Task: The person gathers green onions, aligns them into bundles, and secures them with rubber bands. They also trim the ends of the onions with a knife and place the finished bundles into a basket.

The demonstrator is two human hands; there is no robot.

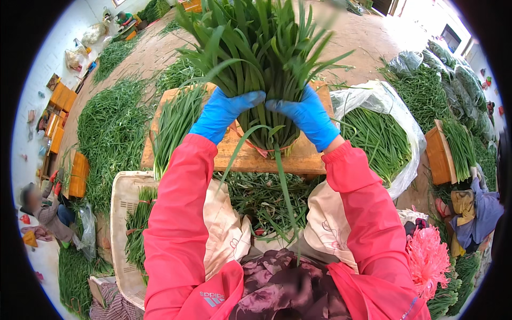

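A thick bunch of long green leaves, seemingly Chinese chives [256, 72], stands upright over the wooden table [236, 160]. My left hand [228, 110], in a blue rubber glove, grips its left side. Opposite it, my right hand [306, 116], gloved alike, clasps the right side, thumbs nearly meeting in front. A pinkish-red tie [262, 152] circles the bunch near its base. Two long loose leaves droop from it toward my lap. Left of the bunch, more loose chives [176, 124] lie across the table's edge.
At the left is a white plastic crate [120, 224] with tied bunches. A plastic-lined heap of chives [376, 136] stands right of the table. Pink ties [428, 260] hang by my right side. Piled greens [114, 128] cover the floor; co-workers sit at left [44, 208] and right [480, 212].
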